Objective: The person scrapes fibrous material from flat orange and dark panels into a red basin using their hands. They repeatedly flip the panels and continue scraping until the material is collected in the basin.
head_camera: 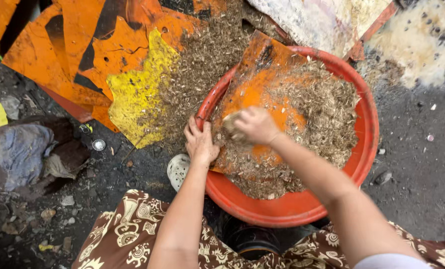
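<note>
Over the red basin, the left hand clamps the orange board at its near edge. Just right of that grip, the right hand rubs husks downward, fingers curled, apparently closed on some. Step in hand: scraping; next calls for a steady board.

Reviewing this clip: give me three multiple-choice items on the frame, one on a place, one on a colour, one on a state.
1. Where does the right hand rest?
A. on the orange sheet in the basin
B. on the ground
C. on the patterned cloth

2. What colour is the round basin?
A. blue
B. red
C. white

3. How is the left hand placed?
A. raised in the air
B. gripping the sheet's edge
C. flat on the knee

Answers: 1 A, its fingers press into the chaff-like bits on the sheet; 2 B, the rim is red; 3 B, its fingers curl over the sheet's left edge.
</note>
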